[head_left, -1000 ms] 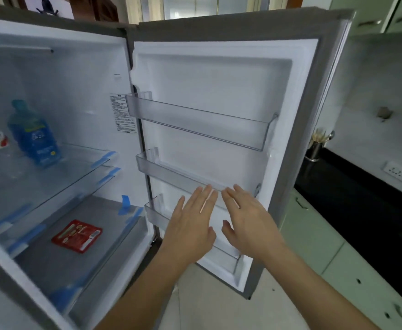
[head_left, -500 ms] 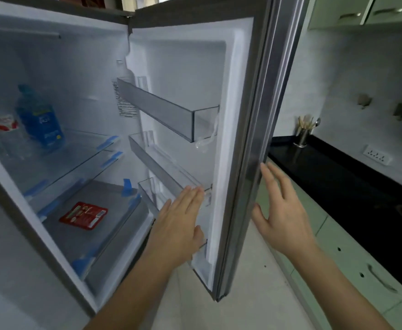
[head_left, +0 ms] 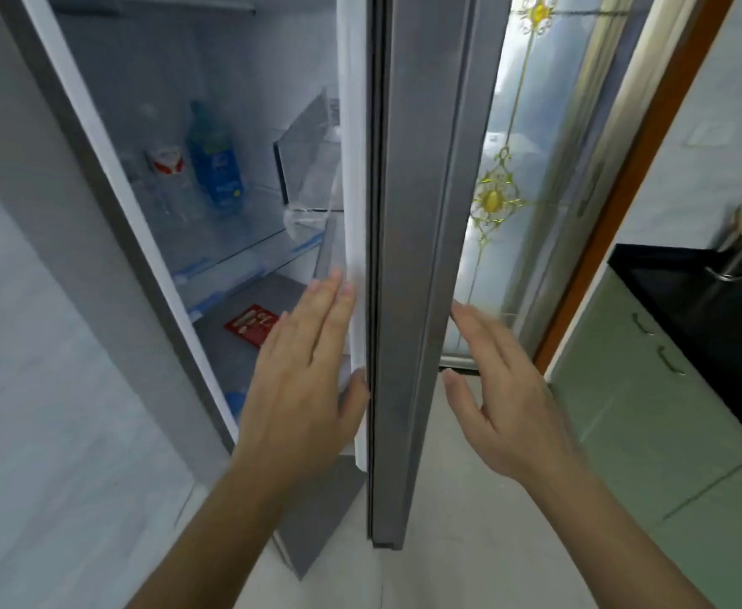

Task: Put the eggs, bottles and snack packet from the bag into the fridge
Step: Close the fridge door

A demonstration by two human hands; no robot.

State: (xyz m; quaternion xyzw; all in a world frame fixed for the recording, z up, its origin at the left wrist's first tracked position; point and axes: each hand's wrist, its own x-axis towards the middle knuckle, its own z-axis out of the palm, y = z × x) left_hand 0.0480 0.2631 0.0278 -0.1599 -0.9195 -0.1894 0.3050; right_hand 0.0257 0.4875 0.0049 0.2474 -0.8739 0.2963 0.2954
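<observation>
Fridge door (head_left: 408,257) edge-on, most of its shelf (head_left: 307,164) hidden. Left of it, the left hand (head_left: 303,389) covers the snack packet (head_left: 250,325) corner, clear bottle (head_left: 167,182) blurred.

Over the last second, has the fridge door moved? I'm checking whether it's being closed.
Yes. The fridge door has swung left toward the blue bottle on its shelf, narrowing the opening; it is not yet shut.

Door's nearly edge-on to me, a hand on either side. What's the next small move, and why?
Probably draw the left hand out from the door's inner edge and push it shut with the right hand: the bottles and packet sit inside, and the left fingers lie in the gap where the door would pinch them.
</observation>
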